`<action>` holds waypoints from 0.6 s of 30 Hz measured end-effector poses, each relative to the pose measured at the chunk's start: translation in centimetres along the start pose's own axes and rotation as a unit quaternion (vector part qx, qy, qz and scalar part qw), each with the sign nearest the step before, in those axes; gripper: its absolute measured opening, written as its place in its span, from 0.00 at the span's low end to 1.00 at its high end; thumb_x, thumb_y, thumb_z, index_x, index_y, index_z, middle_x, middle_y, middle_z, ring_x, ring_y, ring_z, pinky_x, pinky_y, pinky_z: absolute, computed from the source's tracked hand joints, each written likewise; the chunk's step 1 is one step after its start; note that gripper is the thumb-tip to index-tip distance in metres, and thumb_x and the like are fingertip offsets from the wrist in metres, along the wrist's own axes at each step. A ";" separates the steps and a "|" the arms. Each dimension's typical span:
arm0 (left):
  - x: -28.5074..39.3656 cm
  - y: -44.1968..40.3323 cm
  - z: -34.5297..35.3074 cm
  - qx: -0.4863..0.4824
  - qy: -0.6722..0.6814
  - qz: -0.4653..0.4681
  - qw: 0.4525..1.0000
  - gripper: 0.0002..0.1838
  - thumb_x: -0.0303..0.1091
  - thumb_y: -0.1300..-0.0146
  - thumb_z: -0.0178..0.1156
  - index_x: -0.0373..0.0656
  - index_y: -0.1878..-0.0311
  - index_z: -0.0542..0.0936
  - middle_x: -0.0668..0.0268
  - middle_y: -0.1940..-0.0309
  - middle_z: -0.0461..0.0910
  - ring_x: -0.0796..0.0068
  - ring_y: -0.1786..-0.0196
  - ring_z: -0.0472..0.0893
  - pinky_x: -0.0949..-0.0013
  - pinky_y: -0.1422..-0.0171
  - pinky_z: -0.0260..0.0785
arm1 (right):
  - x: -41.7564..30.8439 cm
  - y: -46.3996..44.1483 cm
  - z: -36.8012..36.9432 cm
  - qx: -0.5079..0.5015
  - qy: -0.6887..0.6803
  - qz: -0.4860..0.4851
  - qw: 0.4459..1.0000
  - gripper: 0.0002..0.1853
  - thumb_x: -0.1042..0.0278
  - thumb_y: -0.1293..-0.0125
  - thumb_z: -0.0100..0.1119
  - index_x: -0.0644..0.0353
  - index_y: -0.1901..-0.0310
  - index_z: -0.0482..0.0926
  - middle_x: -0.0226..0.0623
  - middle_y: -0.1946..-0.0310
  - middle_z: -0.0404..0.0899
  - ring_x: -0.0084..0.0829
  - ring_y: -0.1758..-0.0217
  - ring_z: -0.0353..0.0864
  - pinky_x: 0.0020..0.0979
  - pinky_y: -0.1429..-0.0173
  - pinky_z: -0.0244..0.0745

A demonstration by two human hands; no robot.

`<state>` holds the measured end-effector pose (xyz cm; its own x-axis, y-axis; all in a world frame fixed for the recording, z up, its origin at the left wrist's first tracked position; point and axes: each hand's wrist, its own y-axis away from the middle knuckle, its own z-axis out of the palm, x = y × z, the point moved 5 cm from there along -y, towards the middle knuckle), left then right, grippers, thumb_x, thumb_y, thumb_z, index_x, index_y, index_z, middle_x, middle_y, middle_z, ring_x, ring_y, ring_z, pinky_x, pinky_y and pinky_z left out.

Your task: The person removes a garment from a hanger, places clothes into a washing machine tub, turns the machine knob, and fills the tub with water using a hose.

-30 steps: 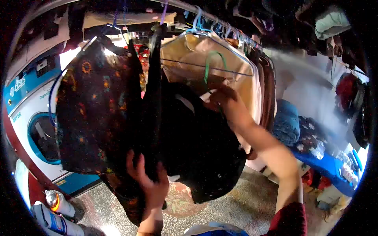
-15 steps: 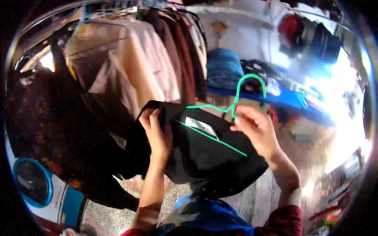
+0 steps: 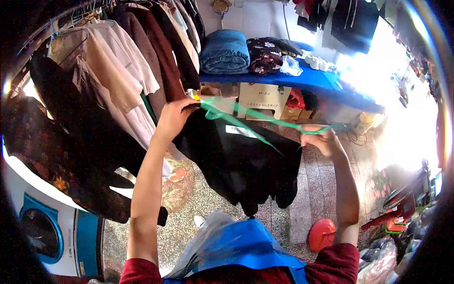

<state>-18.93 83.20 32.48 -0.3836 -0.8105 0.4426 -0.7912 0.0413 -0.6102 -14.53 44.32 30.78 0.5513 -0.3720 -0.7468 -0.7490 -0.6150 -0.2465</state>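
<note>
A black garment (image 3: 236, 165) with a white label (image 3: 241, 131) hangs between my two hands. My left hand (image 3: 177, 118) is closed on its left upper edge, beside one end of a green hanger (image 3: 269, 120). On the right, my right hand (image 3: 321, 139) pinches the hanger close to its hook, near the garment's right upper corner. The hanger lies slanted across the top of the garment and is blurred in places.
Coats (image 3: 127, 61) hang on a rail at the left, above a washer-like machine (image 3: 42, 232). A blue table (image 3: 222, 78) at the back bears a rolled blue quilt (image 3: 224, 52). A red stool (image 3: 322, 234) and plastic bags (image 3: 380, 260) are at the lower right.
The view has turned right, away from the patterned garment. My hands have moved farther apart, and the hanger has tipped over from upright, its hook now pointing right.
</note>
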 end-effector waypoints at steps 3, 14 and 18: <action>3.4 -1.4 1.4 -0.065 0.028 0.040 0.997 0.12 0.23 0.46 0.58 0.36 0.56 0.76 0.53 0.62 0.80 0.56 0.57 0.79 0.69 0.52 0.69 | 2.4 2.3 -3.5 0.180 -0.359 -0.092 0.911 0.29 0.53 0.42 0.62 0.62 0.44 0.70 0.35 0.73 0.77 0.26 0.71 0.74 0.27 0.67 0.69; 10.8 -2.8 10.8 -0.207 -0.011 0.019 0.978 0.10 0.31 0.52 0.62 0.37 0.67 0.76 0.51 0.70 0.79 0.54 0.61 0.79 0.61 0.58 0.69 | -3.4 7.2 -6.7 0.316 0.332 0.016 0.889 0.12 0.60 0.40 0.56 0.59 0.63 0.80 0.40 0.70 0.78 0.42 0.69 0.77 0.37 0.61 0.72; 10.4 -2.3 10.9 -0.201 -0.052 0.039 0.977 0.11 0.32 0.53 0.63 0.36 0.67 0.76 0.51 0.70 0.79 0.54 0.62 0.79 0.59 0.58 0.69 | -2.7 8.6 -5.3 0.253 0.237 -0.047 0.937 0.09 0.64 0.39 0.55 0.62 0.70 0.74 0.42 0.75 0.73 0.40 0.71 0.74 0.39 0.64 0.68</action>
<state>-15.90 68.28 31.29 -0.4172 -0.8494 0.3232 -0.8923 0.3153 -0.3231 -20.53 36.35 33.98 0.6353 -0.6729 -0.3790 -0.7013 -0.2972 -0.6479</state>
